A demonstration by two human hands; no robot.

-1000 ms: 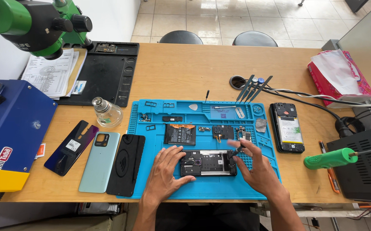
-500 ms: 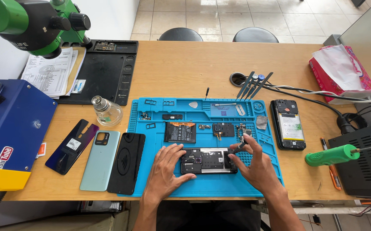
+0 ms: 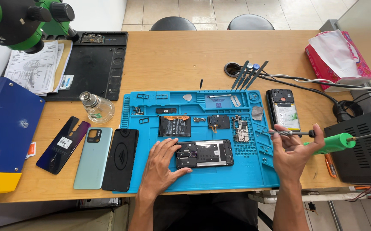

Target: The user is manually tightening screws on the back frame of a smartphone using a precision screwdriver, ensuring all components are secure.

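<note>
Left hand (image 3: 162,167) rests flat, fingers spread, steadying opened phone (image 3: 204,153) on blue mat (image 3: 237,177); phone's long axis runs left-right. Right hand (image 3: 292,149), raised right of phone, pinches thin screwdriver (image 3: 289,133), tip pointing left toward phone. Left hand nearer.

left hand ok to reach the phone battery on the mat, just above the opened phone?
Probably yes. The left hand rests on the opened phone, and the battery lies flat just beyond its fingers with only bare blue mat between.
</note>
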